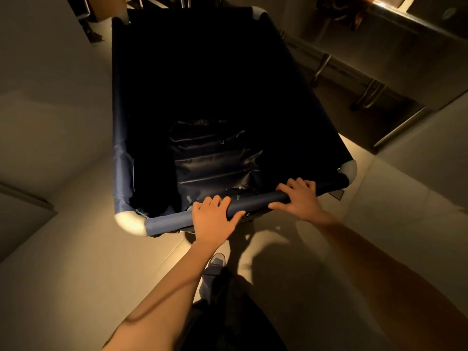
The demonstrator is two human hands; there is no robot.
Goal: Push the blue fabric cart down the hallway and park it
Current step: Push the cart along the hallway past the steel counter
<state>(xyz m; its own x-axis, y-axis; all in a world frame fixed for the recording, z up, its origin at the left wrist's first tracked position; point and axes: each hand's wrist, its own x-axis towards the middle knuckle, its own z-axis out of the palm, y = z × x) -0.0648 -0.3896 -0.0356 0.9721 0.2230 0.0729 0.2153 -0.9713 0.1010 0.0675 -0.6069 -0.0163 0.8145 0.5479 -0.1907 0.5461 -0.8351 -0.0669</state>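
On the near rail (253, 202) of the cart (121, 158), both hands are clamped side by side. The left hand (214, 219) lies palm-down over the rail, its four fingers curled over the top and the thumb stretched to the right along the near side of the tube. The right hand (298, 197) grips just beside it, fingers wrapped over the far side and thumb pointing left along the rail, so the two thumbs nearly meet. Both bare forearms reach up from the bottom of the view, fairly straight, the right one coming in at a steeper slant from the lower right corner.

The cart stands directly ahead of the person, filling the middle of the view, on a pale tiled floor (76, 262). Its rim is a round tube sleeved in dark blue woven fabric with a visible seam along the left rail. Smooth white rounded elbows join the tubes at the corners: one at near left (130, 222), one at near right (349, 169), one at far right (258, 12). The inside is deep and almost black; at the bottom lies shiny, crinkled dark lining (215, 158) in horizontal folds.

To the right stands a steel counter (405, 41) with brushed, reflective faces and tubular legs. Plain light walls close in on the left. Below the hands, a grey shoe (216, 262) and dark trousers show.
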